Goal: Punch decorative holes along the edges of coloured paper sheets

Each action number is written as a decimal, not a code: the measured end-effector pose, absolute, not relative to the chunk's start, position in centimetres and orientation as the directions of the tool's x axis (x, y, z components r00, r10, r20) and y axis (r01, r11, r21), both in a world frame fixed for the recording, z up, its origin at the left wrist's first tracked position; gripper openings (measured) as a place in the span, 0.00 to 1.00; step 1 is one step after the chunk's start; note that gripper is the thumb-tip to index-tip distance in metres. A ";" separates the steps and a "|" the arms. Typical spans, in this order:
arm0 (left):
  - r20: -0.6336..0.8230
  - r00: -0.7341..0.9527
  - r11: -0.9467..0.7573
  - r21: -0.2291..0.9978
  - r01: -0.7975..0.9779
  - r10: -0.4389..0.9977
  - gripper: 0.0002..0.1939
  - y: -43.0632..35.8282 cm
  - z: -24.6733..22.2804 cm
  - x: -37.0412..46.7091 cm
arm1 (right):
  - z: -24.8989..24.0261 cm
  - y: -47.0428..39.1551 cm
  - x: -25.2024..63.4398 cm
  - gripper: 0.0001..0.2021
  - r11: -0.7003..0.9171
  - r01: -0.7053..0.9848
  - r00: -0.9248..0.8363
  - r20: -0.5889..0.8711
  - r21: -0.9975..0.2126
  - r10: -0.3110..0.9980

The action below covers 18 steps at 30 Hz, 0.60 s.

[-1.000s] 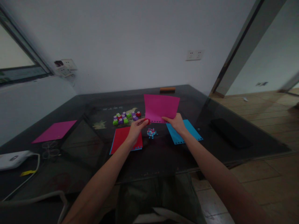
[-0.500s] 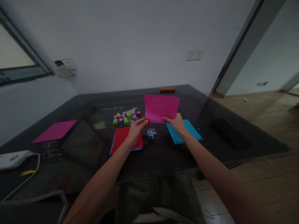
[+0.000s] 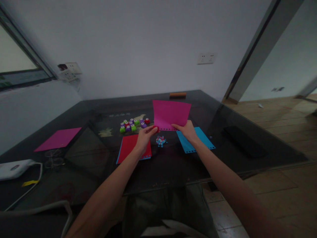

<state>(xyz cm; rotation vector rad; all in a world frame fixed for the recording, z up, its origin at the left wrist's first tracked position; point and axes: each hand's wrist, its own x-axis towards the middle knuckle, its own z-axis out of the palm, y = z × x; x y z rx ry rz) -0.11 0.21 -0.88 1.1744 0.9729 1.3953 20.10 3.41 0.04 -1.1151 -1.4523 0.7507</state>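
Note:
My left hand [image 3: 145, 137] is closed on a small red paper punch [image 3: 156, 129] at the lower left corner of a pink sheet [image 3: 171, 114]. My right hand [image 3: 186, 131] pinches that sheet by its lower edge, where a row of small punched holes shows. The sheet stands tilted up above the table. Just below it lies a little pile of pink and blue paper cutouts [image 3: 160, 141]. Red paper [image 3: 130, 146] with blue beneath it is under my left wrist. A blue sheet [image 3: 198, 142] with holes along its near edge lies partly behind my right wrist.
Several small green, purple and red punches with eyes [image 3: 131, 126] stand at the back left of the dark table [image 3: 163, 172]. Another pink sheet [image 3: 59, 139] and a white power strip [image 3: 16, 168] are farther left. A black flat object [image 3: 244, 141] lies right; a brown roll [image 3: 177, 95] sits behind.

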 end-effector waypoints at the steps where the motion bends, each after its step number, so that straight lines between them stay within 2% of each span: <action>1: 0.155 -0.005 -0.153 0.968 -0.198 0.988 0.13 0.2 -1.0 -0.1 | 0.0 3.4 20.1 0.13 0.354 0.234 0.046 0.374 -0.905 0.926; 18: 0.211 -0.068 -0.220 0.959 -0.177 0.975 0.14 -0.3 -1.1 0.8 | 0.6 3.0 20.2 0.14 0.335 0.250 0.035 0.354 -0.908 0.934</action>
